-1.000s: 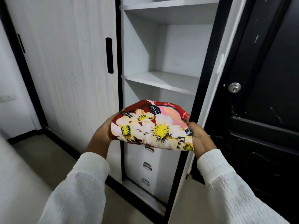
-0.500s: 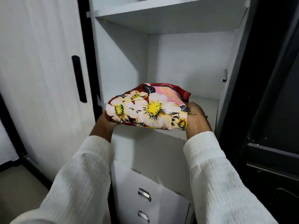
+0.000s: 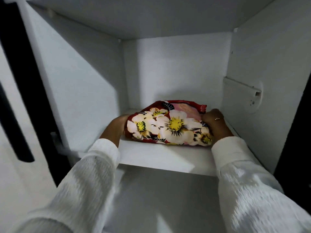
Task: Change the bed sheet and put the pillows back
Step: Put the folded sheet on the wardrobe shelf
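Note:
A folded bed sheet, red with big white and yellow flowers, lies on a white wardrobe shelf. My left hand holds its left end, fingers hidden behind the cloth. My right hand grips the right end, fingers curled into the fold. Both arms, in white sleeves, reach into the compartment. No bed or pillow is in view.
The white compartment has a shelf board close above and a bracket on its right wall. A sliding door with a black handle stands at the left. A dark door edge borders the right.
Both hands have carried the folded sheet forward from chest height into the wardrobe and set it on the shelf. The view has closed in on the compartment.

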Tool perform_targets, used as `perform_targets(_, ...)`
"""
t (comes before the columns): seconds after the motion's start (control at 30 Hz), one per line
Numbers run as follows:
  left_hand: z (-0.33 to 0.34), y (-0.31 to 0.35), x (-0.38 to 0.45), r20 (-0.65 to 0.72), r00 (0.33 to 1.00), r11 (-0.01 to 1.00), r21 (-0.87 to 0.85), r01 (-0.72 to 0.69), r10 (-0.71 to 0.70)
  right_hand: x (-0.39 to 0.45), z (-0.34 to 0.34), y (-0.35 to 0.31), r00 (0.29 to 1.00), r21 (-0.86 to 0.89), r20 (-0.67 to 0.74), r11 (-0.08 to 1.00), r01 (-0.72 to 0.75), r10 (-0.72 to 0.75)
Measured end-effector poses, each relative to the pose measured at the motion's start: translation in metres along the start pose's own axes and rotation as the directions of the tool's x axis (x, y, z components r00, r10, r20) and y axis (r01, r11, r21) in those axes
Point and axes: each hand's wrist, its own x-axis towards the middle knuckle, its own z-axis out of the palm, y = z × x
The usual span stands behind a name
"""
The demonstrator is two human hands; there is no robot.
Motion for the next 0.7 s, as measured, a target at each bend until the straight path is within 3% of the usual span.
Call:
perform_targets(0.07,-0.005,0.003,0.005,0.054,0.998,0.986,0.167,-0.023,0.014,-0.005,-0.002,-0.003,0.996,-0.240,-0.080,0.971,0.012,-0.032)
perform_targets(0.13,-0.009,0.013,0.012,-0.018,0.978,0.912,0.367,-0.185,0.206,-0.008,-0.005,-0.014,0.972,-0.356,-0.196,0.933,0.049,-0.126)
perform_targets(0.23,0.000,0.039,0.004,-0.087,0.822,0.646,0.667,-0.372,0.563,-0.015,-0.001,-0.035,0.946,-0.491,-0.237,0.867,0.080,-0.221)
perform_targets(0.3,0.019,0.049,-0.006,0.041,0.736,0.507,0.699,-0.505,0.676,-0.019,0.006,-0.041,0.918,-0.572,-0.270,0.815,0.091,-0.291)
perform_targets(0.4,0.061,0.043,-0.016,0.307,0.721,0.366,0.700,-0.614,0.621,-0.018,0.014,-0.038,0.800,-0.545,-0.255,0.764,0.346,-0.543)
perform_targets(0.47,0.077,0.034,-0.009,0.327,0.760,0.277,0.791,-0.545,0.562,-0.011,0.024,-0.032,0.785,-0.465,-0.069,0.716,0.521,-0.616)
perform_targets(0.53,0.085,0.026,0.009,0.355,0.823,0.213,0.850,-0.481,0.444,0.000,0.033,-0.021,0.868,-0.452,0.185,0.745,0.491,-0.460)
perform_targets(0.6,0.088,0.021,0.023,0.399,0.877,0.222,0.860,-0.459,0.267,0.015,0.040,-0.010,0.904,-0.416,0.358,0.827,0.379,-0.235)
perform_targets(0.7,0.090,0.019,0.024,0.413,0.909,0.461,0.796,-0.392,0.061,0.026,0.046,-0.006,0.885,-0.375,0.458,0.883,0.282,-0.088)
